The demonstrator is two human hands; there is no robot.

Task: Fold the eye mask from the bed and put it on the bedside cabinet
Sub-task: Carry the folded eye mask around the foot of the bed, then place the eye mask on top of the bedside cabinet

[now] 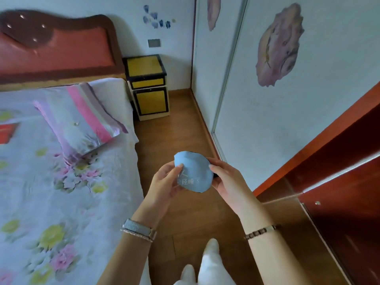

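Observation:
A light blue eye mask (pixel 194 171) with pale printed characters is folded into a rounded half and held in the air above the wooden floor. My left hand (pixel 166 184) pinches its left edge with thumb on top. My right hand (pixel 224 177) grips its right edge, where a bit of black strap shows. The bedside cabinet (pixel 147 85), yellow with black trim, stands further ahead against the wall, beside the bed (pixel 51 182). Its top is bare.
A striped pink pillow (pixel 82 122) lies on the floral sheet near the red headboard (pixel 53 52). A white wardrobe door (pixel 287 99) with floral prints lines the right side, and a red-brown wooden door or panel (pixel 339 161) stands at the near right. My white-slippered feet (pixel 205 264) are on the narrow floor strip.

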